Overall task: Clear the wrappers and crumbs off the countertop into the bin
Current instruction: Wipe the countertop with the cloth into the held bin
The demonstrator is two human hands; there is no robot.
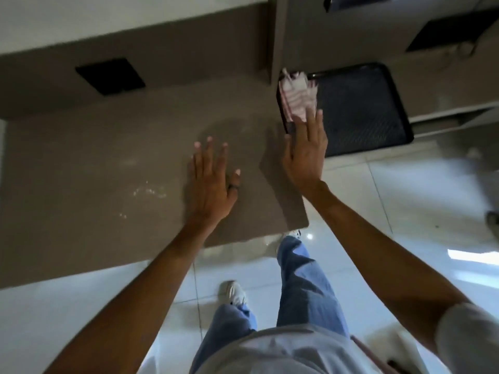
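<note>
Wrappers, a pink-and-white striped bundle, are seen just beyond the fingertips of the right hand, over the near-left corner of the black mesh bin; whether they are falling free or resting on the rim cannot be told through the blur. The right hand is held flat with fingers spread past the edge of the desk, and nothing is pinched in it. The left hand is likewise spread, palm down, on or just above the desk surface; contact cannot be confirmed. Crumbs are scattered as pale specks to the left of the left hand, well apart from the bin. By this showing, the wrapper part of the job is judged nearly done, while the crumbs are not yet swept across to the edge and into the bin.
</note>
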